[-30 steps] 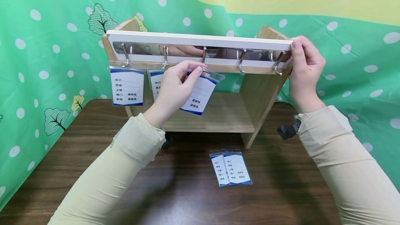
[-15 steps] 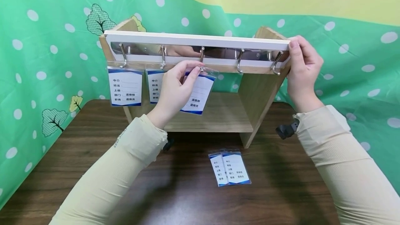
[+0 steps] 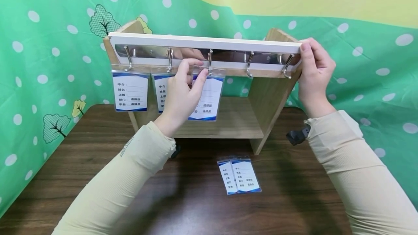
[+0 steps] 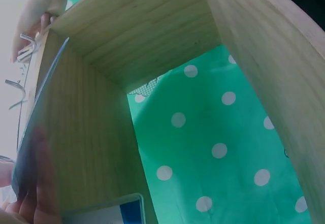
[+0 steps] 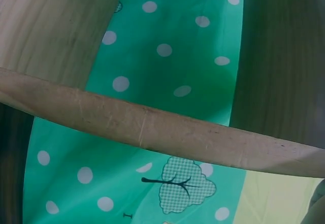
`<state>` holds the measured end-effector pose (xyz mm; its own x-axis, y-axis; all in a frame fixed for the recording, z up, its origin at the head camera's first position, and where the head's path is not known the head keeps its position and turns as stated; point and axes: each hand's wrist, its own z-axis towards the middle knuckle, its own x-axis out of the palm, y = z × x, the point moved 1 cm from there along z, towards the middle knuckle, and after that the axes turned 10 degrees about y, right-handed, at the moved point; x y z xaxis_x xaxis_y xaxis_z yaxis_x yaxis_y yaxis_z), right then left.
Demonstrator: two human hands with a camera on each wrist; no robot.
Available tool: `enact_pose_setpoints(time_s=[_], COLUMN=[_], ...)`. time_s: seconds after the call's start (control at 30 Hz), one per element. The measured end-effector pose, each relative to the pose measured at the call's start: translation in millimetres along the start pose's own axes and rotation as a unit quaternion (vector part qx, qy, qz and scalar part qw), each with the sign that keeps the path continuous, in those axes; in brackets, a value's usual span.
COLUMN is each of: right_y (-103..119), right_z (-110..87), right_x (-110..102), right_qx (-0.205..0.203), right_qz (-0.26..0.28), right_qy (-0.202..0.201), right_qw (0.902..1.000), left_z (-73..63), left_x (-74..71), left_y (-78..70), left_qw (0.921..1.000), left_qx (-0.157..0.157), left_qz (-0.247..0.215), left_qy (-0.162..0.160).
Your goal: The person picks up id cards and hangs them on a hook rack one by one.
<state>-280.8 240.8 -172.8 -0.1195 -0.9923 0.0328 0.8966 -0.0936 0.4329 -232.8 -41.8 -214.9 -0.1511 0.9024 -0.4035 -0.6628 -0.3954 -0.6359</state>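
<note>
A badge holder [image 3: 209, 97] with a white and blue card hangs nearly straight at the middle hook [image 3: 210, 61] of a hook rack [image 3: 225, 66]. My left hand [image 3: 181, 91] is at its upper left; the thumb lies before the plastic, and the index fingertip stands apart from it, above. In the left wrist view, fingers [image 4: 44, 183] show behind the badge holder [image 4: 38, 107]. Two more badge holders hang on the left hooks, one at the far left [image 3: 130, 91], the other [image 3: 160, 90] partly behind my hand. My right hand [image 3: 315, 71] grips the rack's right end, thumb in front.
The rack sits on a wooden shelf stand [image 3: 271, 100] on a dark wooden table [image 3: 196, 206]. Two overlapping badge holders [image 3: 249, 176] lie on the table in front. Two hooks on the right, such as the end hook [image 3: 287, 67], bear nothing. A dotted green cloth [image 3: 359, 64] hangs behind.
The third badge holder has swung from tilted to nearly straight at the middle hook. My left index finger has moved off left and up, away from the thumb. The right hand keeps its grip.
</note>
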Motion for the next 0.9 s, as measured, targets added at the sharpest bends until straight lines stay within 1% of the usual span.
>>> enact_pose_setpoints(time_s=[0.27, 0.37, 0.47, 0.57, 0.7, 0.9], right_y=[1, 2, 3, 3, 1, 0], right_z=[-0.1, -0.3, -0.3, -0.1, 0.4, -0.3], right_x=[0, 1, 2, 2, 2, 1], right_qx=[-0.004, -0.006, -0.005, -0.005, -0.007, -0.007], right_qz=[0.003, -0.001, -0.006, -0.008, -0.001, 0.008], right_qy=[0.005, 0.003, 0.004, 0.004, 0.002, -0.004], right_qw=[1.0, 1.0, 1.0, 0.9999, 1.0, 0.9999], left_z=[-6.1, -10.5, -16.6, -23.4, -32.7, -44.9], left_x=[0.0, -1.8, -4.7, -6.9, -7.6, -3.5], left_y=[3.9, 3.4, 4.3, 7.8, 13.4, 22.1], left_qw=[0.9996, 0.9997, 0.9997, 0.9992, 0.998, 0.9965], left_qx=[-0.004, -0.008, -0.014, -0.019, -0.029, -0.046], left_qz=[-0.027, -0.024, -0.021, -0.033, -0.056, -0.07], left_qy=[0.005, 0.004, -0.004, -0.009, -0.004, 0.011])
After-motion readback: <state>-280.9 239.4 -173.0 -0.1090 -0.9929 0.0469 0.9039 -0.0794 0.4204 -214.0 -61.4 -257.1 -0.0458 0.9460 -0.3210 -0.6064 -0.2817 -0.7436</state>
